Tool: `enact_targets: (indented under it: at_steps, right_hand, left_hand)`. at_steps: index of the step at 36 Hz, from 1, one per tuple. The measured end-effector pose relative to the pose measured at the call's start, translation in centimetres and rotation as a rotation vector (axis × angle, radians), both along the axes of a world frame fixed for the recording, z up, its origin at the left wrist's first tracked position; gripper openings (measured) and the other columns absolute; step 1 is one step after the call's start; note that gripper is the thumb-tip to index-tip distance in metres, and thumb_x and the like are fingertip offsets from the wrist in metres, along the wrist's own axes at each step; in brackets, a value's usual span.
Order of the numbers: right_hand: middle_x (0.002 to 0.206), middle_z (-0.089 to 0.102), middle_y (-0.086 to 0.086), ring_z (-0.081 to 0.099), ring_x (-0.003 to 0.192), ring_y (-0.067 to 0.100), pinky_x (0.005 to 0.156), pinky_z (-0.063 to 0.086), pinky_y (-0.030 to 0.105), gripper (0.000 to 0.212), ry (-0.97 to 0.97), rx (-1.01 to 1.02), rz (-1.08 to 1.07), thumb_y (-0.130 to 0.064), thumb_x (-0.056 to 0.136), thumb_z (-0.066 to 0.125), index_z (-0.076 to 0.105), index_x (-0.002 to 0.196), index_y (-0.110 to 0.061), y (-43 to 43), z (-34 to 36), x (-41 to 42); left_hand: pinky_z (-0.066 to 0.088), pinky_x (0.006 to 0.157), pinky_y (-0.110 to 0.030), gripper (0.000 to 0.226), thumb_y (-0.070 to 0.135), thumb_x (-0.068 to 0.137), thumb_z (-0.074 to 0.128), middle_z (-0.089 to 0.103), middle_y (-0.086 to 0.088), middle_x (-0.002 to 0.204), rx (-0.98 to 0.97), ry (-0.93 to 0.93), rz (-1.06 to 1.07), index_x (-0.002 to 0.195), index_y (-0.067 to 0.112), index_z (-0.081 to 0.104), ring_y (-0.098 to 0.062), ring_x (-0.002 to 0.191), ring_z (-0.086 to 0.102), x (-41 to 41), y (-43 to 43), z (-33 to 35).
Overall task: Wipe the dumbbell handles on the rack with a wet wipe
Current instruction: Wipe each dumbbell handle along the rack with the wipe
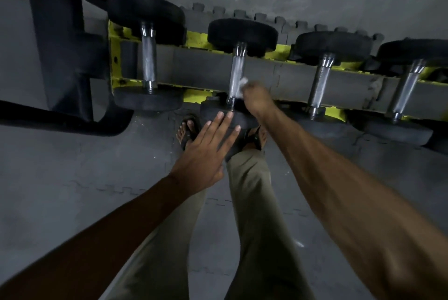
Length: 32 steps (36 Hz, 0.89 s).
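Note:
Several black dumbbells with steel handles lie across a yellow rack (198, 41). My right hand (257, 98) holds a white wet wipe (243, 83) against the lower right side of the second dumbbell's handle (236, 71). My left hand (206, 151) has straight fingers, and their tips rest on the near weight head (218, 115) of that same dumbbell. The first handle (148, 59) lies to the left. Two more handles (321, 81) (407, 88) lie to the right, with no hand on them.
A black machine frame (65, 57) stands at the left with a curved tube (72, 125) low near the floor. Grey interlocking mats cover the floor (72, 190). My sandalled feet (188, 131) and khaki trouser legs stand directly under the rack's front edge.

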State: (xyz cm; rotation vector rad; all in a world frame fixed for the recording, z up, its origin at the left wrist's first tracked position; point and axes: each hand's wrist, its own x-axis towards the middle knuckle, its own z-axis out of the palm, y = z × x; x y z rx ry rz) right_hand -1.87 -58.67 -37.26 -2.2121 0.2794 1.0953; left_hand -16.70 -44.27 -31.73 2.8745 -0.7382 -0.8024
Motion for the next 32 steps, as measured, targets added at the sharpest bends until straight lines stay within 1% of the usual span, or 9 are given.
enact_targets:
  at_steps: [2, 6, 8, 11, 19, 22, 25, 28, 32]
  right_hand:
    - [0.103, 0.068, 0.025, 0.062, 0.095, 0.031, 0.076, 0.040, 0.032, 0.025, 0.083, 0.036, 0.048, -0.006, 0.100, 0.048, 0.069, 0.097, 0.007, -0.9, -0.6, 0.0]
    - [0.082, 0.065, 0.014, 0.061, 0.078, 0.027, 0.071, 0.052, 0.037, 0.026, 0.052, 0.104, -0.181, -0.004, 0.094, 0.059, 0.062, 0.069, -0.008, -1.3, -1.1, 1.2]
    - [0.082, 0.067, 0.005, 0.061, 0.072, 0.016, 0.064, 0.049, 0.024, 0.020, 0.036, 0.179, -0.452, -0.008, 0.099, 0.057, 0.067, 0.082, -0.010, -0.6, -1.3, 2.0]
    - [0.095, 0.071, 0.007, 0.065, 0.082, 0.018, 0.072, 0.052, 0.028, 0.021, 0.027, 0.255, -0.714, -0.022, 0.103, 0.056, 0.069, 0.106, -0.007, 0.4, -2.2, 2.7]
    - [0.054, 0.059, -0.005, 0.052, 0.052, 0.008, 0.055, 0.041, 0.023, 0.032, 0.160, 0.163, -0.394, 0.009, 0.085, 0.063, 0.060, 0.062, -0.013, -1.8, -2.6, 0.5]
    - [0.080, 0.066, 0.009, 0.063, 0.066, 0.013, 0.065, 0.048, 0.023, 0.009, 0.193, 0.209, -0.463, 0.001, 0.089, 0.067, 0.069, 0.082, -0.004, -2.3, -1.8, 1.7]
    - [0.108, 0.072, 0.017, 0.073, 0.093, 0.027, 0.077, 0.058, 0.034, 0.023, 0.259, 0.382, -0.681, -0.005, 0.100, 0.050, 0.063, 0.113, 0.007, -1.7, -1.0, 3.4]
    - [0.100, 0.076, 0.019, 0.075, 0.091, 0.028, 0.077, 0.060, 0.035, 0.028, 0.286, 0.498, -0.773, -0.001, 0.098, 0.038, 0.065, 0.098, 0.000, -0.4, -0.4, 4.0]
    - [0.079, 0.076, 0.010, 0.074, 0.074, 0.020, 0.075, 0.059, 0.031, 0.020, 0.286, 0.395, -0.690, -0.008, 0.095, 0.051, 0.069, 0.088, -0.004, -0.4, -0.9, 2.3]
  left_hand:
    - [0.002, 0.130, -0.053, 0.109, 0.046, 0.091, 0.063, -0.020, -0.028, 0.169, 0.003, -0.003, -0.009, 0.166, 0.007, -0.005, -0.042, 0.159, -0.014, 0.1, 0.1, 0.1]
    - [0.000, 0.130, -0.052, 0.110, 0.050, 0.091, 0.063, -0.020, -0.028, 0.169, 0.005, -0.008, -0.014, 0.166, 0.007, -0.006, -0.043, 0.159, -0.014, 0.0, 0.0, -0.1]
    - [-0.002, 0.130, -0.052, 0.109, 0.049, 0.092, 0.061, -0.021, -0.028, 0.169, 0.007, -0.008, -0.014, 0.166, 0.007, -0.007, -0.043, 0.159, -0.015, 0.0, 0.0, -0.2]
    - [-0.006, 0.128, -0.051, 0.108, 0.049, 0.092, 0.060, -0.021, -0.028, 0.168, 0.012, -0.018, -0.016, 0.166, 0.007, -0.007, -0.043, 0.158, -0.015, 0.1, 0.0, -0.3]
    - [0.001, 0.130, -0.054, 0.110, 0.049, 0.091, 0.059, -0.022, -0.030, 0.167, 0.021, -0.016, -0.018, 0.165, 0.006, -0.009, -0.045, 0.158, -0.013, -0.1, -0.1, 0.1]
    - [0.008, 0.130, -0.054, 0.108, 0.046, 0.091, 0.058, -0.024, -0.030, 0.167, 0.005, -0.009, -0.009, 0.165, 0.006, -0.009, -0.044, 0.158, -0.014, 0.0, -0.1, 0.3]
    - [0.008, 0.130, -0.053, 0.109, 0.046, 0.091, 0.059, -0.025, -0.029, 0.167, 0.009, -0.008, -0.016, 0.165, 0.006, -0.010, -0.044, 0.158, -0.015, 0.1, 0.0, 0.2]
    - [0.005, 0.130, -0.052, 0.109, 0.046, 0.091, 0.060, -0.024, -0.028, 0.168, -0.003, -0.004, -0.016, 0.165, 0.007, -0.009, -0.043, 0.158, -0.015, 0.1, 0.1, 0.1]
    - [0.005, 0.130, -0.052, 0.107, 0.044, 0.091, 0.057, -0.023, -0.030, 0.167, 0.007, -0.010, -0.020, 0.165, 0.006, -0.009, -0.044, 0.159, -0.013, 0.1, 0.1, 0.3]
